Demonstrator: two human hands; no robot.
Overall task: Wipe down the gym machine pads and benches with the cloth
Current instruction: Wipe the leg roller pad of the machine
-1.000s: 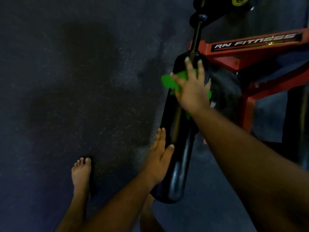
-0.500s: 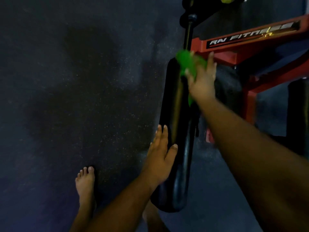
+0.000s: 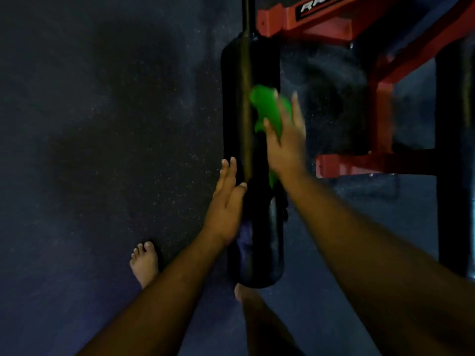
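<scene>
A long black cylindrical machine pad [image 3: 237, 104] hangs upright from a black bar in the middle of the view. My right hand [image 3: 286, 142] presses a bright green cloth [image 3: 266, 109] against the pad's right side, about mid-height; the cloth is blurred. My left hand [image 3: 226, 201] lies flat and open against the pad's lower left side, fingers pointing up, thumb on the pad's front. The lower end of the pad [image 3: 257, 263] shows below both hands.
A red steel machine frame [image 3: 308, 24] with a white-lettered label stands at the upper right, with a black post [image 3: 452, 150] down the right edge. Dark speckled rubber floor [image 3: 90, 150] fills the left. My bare feet [image 3: 145, 263] stand below the pad.
My right hand and the green cloth slid down from the pad's top to its middle. The left hand stayed on the pad's lower left. The view shifted downward.
</scene>
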